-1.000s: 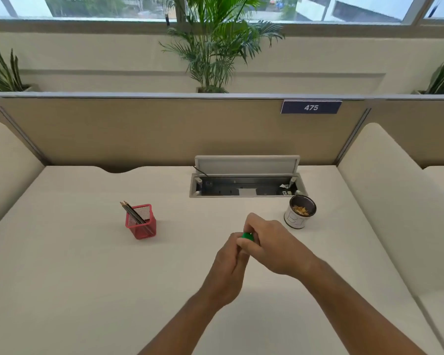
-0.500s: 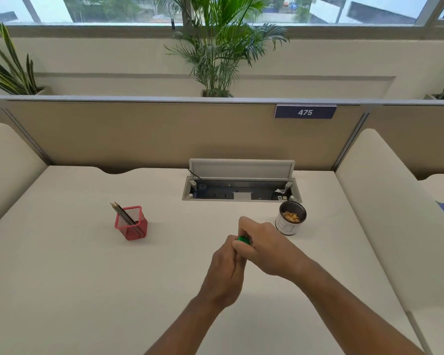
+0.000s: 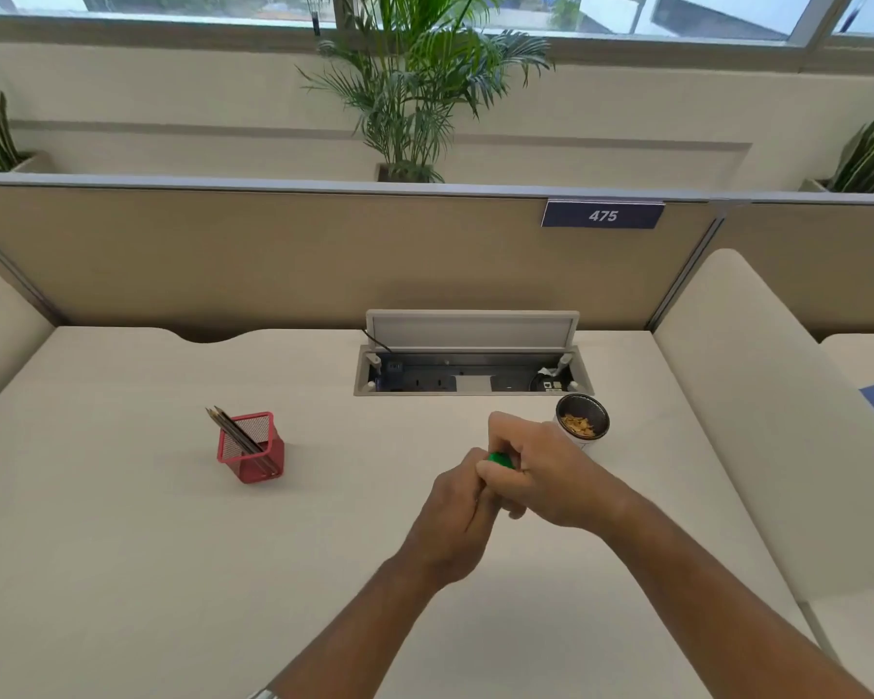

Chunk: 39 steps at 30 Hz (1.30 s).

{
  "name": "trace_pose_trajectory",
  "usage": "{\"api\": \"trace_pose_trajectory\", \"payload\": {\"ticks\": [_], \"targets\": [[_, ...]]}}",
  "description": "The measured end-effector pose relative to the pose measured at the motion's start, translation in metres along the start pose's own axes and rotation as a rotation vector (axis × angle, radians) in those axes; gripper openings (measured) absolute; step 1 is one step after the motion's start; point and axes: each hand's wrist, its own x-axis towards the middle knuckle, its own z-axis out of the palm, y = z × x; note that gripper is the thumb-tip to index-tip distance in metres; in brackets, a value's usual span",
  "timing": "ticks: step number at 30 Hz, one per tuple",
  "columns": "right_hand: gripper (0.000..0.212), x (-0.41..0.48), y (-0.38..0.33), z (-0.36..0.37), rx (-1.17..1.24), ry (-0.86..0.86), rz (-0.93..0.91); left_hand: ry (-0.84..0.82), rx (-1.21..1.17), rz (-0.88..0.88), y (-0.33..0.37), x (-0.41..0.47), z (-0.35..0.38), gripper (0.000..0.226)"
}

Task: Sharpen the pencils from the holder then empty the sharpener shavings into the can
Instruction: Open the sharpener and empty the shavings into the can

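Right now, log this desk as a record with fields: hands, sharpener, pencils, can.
left hand: fingers curled, grips sharpener from the left
right hand: fingers curled, grips sharpener from the right
sharpener: green, mostly hidden between both hands
pencils: in red holder, leaning left, tips up
can: upright, open, shavings inside, just beyond right hand
socket box: lid raised, behind can

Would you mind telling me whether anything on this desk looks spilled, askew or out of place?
Nothing looks spilled: the shavings sit inside the can, and the red holder stands upright with its pencils leaning. The only oddity is the cable box lid beyond the can, propped open.
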Motion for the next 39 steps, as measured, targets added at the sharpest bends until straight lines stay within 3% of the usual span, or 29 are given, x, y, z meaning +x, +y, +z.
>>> {"api": "trace_pose_trajectory", "payload": {"ticks": [6,17,26,31,39], "targets": [[0.017,0.005,-0.015,0.014,0.022,0.09,0.005,0.117,0.021,0.005,-0.001,-0.006,-0.009,0.027],[0.018,0.01,-0.041,0.014,0.043,-0.035,0.009,0.12,0.015,-0.03,-0.005,-0.022,-0.032,0.048],[0.014,0.009,-0.036,0.019,-0.011,0.104,-0.08,0.099,0.092,-0.046,-0.007,-0.016,-0.048,0.024],[0.026,0.005,-0.033,0.023,-0.011,0.124,-0.094,0.102,0.09,-0.084,-0.01,-0.015,-0.051,0.046],[0.034,0.002,-0.029,0.028,-0.085,0.26,-0.181,0.117,0.075,-0.089,-0.015,-0.013,-0.049,0.03]]}}
